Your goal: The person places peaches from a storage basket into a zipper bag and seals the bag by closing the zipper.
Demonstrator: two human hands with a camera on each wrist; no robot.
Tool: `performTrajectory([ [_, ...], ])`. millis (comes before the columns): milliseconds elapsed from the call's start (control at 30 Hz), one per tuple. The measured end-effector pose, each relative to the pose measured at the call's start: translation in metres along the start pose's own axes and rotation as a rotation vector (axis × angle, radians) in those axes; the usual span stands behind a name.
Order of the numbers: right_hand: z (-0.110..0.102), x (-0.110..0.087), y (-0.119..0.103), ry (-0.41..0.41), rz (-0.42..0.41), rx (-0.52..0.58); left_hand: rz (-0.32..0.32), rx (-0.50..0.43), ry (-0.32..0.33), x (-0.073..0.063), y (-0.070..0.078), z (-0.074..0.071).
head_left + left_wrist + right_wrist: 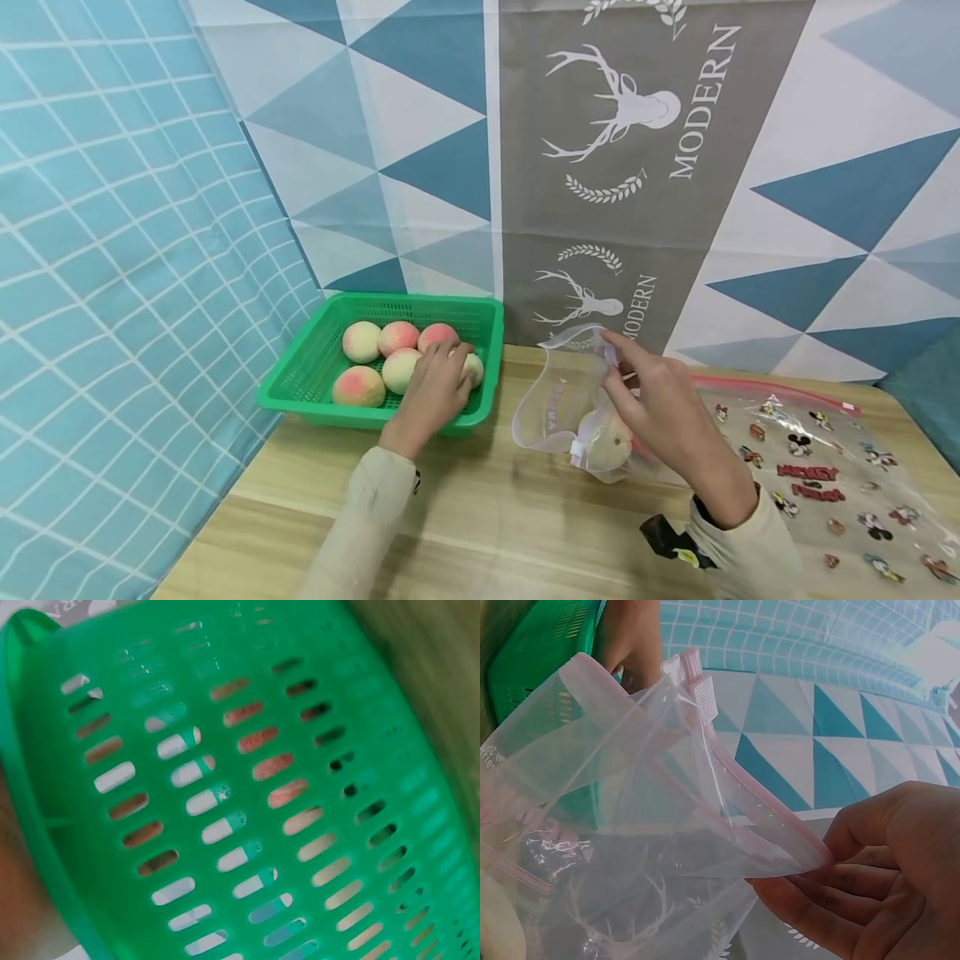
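My left hand (pixel 435 385) reaches into a green plastic basket (pixel 296 392), its fingers curled over a peach (pixel 472 371) at the right side. Several other pale, pink-blushed peaches (pixel 358 387) lie to the left of that hand. With thumb and fingers, my right hand (pixel 663 408) pinches the top edge of a clear zip bag (pixel 551 404), whose mouth gapes toward the basket. One peach (pixel 609 443) sits low inside this bag. In the right wrist view the pink-edged bag opening (pixel 772 817) shows between the fingers. Basket slots fill the left wrist view and hide the left fingers.
A larger clear bag (pixel 817 517) with cartoon prints and a red zip strip lies flat on the wooden table (pixel 480 517) at the right. Patterned cloth (pixel 420 150) hangs behind the table, and blue checked cloth (pixel 112 250) hangs along the left.
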State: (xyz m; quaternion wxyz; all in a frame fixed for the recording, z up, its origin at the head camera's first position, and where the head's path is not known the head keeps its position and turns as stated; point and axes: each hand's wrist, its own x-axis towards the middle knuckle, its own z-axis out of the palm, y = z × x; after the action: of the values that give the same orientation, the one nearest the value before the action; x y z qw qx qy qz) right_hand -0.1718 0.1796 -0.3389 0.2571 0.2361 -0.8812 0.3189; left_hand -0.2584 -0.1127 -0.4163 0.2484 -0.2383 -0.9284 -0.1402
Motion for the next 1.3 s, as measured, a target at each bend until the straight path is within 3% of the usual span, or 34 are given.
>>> performTrajectory([
  [133,-0.001,-0.001,0.001,-0.006,0.012,0.003,0.019,0.013,-0.086,0.006,-0.005,0.000],
  [267,-0.002,-0.002,0.002,-0.006,0.025,0.001,-0.001,0.001,-0.163,0.010,-0.009,0.003],
  [567,-0.006,-0.002,0.005,0.006,0.024,-0.020,-0.051,-0.092,-0.242,0.020,-0.012,0.011],
  [767,-0.008,-0.003,0.005,0.011,0.008,-0.021,-0.048,-0.110,-0.289,0.023,-0.016,0.017],
  [867,-0.007,-0.003,0.004,0.007,0.008,-0.013,-0.098,-0.106,-0.336,0.021,-0.018,0.017],
  [1000,-0.007,-0.003,0.003,0.006,0.013,-0.006,-0.145,-0.126,-0.356,0.016,-0.020,0.015],
  [1300,-0.006,-0.002,0.001,-0.021,0.025,-0.002,-0.127,-0.133,-0.287,0.010,-0.019,0.011],
])
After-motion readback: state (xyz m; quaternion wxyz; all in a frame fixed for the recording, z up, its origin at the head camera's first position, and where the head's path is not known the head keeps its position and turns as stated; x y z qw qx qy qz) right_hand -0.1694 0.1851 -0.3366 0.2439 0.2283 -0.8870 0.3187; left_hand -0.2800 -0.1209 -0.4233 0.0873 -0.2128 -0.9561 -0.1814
